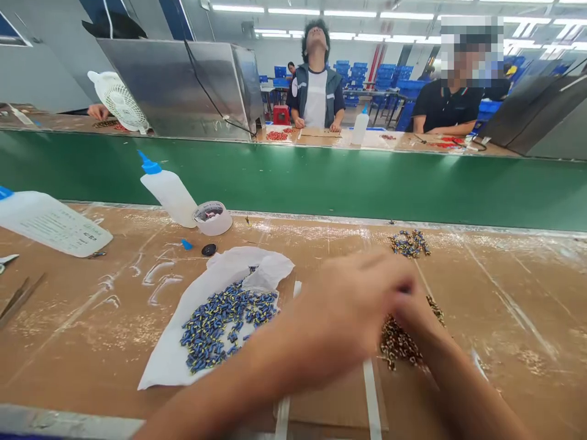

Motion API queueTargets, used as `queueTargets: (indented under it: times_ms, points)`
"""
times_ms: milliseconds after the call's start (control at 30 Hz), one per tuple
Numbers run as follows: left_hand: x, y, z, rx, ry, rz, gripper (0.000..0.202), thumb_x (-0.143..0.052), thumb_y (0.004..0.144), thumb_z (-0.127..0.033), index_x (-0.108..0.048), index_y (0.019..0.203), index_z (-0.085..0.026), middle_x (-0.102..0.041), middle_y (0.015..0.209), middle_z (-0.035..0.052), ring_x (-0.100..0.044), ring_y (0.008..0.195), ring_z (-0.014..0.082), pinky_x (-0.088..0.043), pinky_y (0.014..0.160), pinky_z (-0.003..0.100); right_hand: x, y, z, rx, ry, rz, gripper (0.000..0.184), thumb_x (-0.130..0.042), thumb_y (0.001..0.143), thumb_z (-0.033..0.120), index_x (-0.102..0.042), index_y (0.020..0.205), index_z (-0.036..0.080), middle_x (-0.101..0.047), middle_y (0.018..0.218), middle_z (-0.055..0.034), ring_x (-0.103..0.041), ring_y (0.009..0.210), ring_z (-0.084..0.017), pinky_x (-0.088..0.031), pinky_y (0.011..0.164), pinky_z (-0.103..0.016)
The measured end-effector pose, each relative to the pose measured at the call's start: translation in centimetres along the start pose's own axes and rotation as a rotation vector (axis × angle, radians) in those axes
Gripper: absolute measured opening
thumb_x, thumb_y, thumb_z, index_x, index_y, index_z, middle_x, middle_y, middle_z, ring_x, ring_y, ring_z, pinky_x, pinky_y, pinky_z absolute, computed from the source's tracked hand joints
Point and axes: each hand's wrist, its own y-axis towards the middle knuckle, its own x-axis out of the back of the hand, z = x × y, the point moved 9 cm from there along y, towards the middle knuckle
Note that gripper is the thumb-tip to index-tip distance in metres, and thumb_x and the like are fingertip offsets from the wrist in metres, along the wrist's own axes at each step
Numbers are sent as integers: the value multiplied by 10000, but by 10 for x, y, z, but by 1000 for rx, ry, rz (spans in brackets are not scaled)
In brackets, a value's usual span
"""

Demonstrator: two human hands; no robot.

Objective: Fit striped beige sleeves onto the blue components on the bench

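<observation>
My left hand (343, 305) reaches across from the lower left, blurred by motion. It meets my right hand (415, 305), which comes up from the lower right and is partly covered by it. The fingers of both are smeared or hidden, so what they hold, if anything, does not show. Just beneath the hands lies a pile of small brown and gold metal parts (401, 345). To the left, many small blue and yellow parts (208, 330) are spread on a crumpled white paper sheet (162, 357). Beyond my hands sits a smaller cluster of blue and gold parts (409, 243).
On the brown tabletop stand a blue-capped squeeze bottle (172, 194) and a roll of tape (214, 220). A larger bottle (55, 223) lies at far left near tweezers (18, 299). Behind the green conveyor belt (293, 180), two people (316, 91) sit at another bench.
</observation>
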Motion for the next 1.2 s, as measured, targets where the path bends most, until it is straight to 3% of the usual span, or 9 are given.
queueTargets:
  times_ms: [100,200,333,533,700,967,1200]
  points:
    - [5,-5,61,205,19,3,107,-524,889,-129,-617,870,-177,-658,803,-1,-588,735,127,-462,680,261,-4,-3,-6,-49,75,-6,189,-682,832,369,-659,909,197,-685,807,-21,-620,705,-134,-513,690,-272]
    - [-8,-26,115,350,-58,-9,97,-534,882,-135,-630,880,-151,-663,801,14,-593,736,131,-463,671,261,-16,-8,-9,-88,90,29,169,-706,818,336,-666,897,192,-700,777,-20,-641,694,-125,-527,687,-256]
    - [-29,-48,150,426,-196,-76,147,-526,899,-168,-655,967,-146,-693,897,49,-620,803,145,-495,723,274,-30,-16,-14,-102,30,52,179,-693,832,345,-664,921,193,-721,792,-39,-679,723,-153,-563,703,-293]
    - [-39,-56,157,434,-231,-138,154,-539,909,-209,-666,977,-156,-704,920,64,-644,840,167,-530,765,299,-48,-23,-26,-148,-8,86,206,-670,844,385,-650,902,188,-725,807,-50,-700,749,-173,-601,712,-324]
    - [-40,-58,158,440,-215,-163,151,-551,908,-222,-681,950,-157,-711,924,72,-653,849,178,-534,776,304,-49,-23,-25,-143,-6,62,203,-663,853,379,-637,895,182,-723,807,-49,-704,731,-167,-607,720,-317]
    - [-32,-54,149,379,-103,-192,125,-567,895,-177,-682,851,-156,-701,823,38,-632,759,147,-487,695,260,-48,-26,-26,-172,11,87,194,-674,845,375,-658,898,189,-719,800,-47,-698,738,-169,-603,734,-318]
    - [-27,-50,138,245,143,-177,135,-553,902,-168,-637,797,-156,-623,760,26,-567,716,140,-424,641,251,-50,-28,-26,-118,-81,125,160,-643,872,347,-660,903,192,-709,848,-61,-695,772,-185,-592,713,-316]
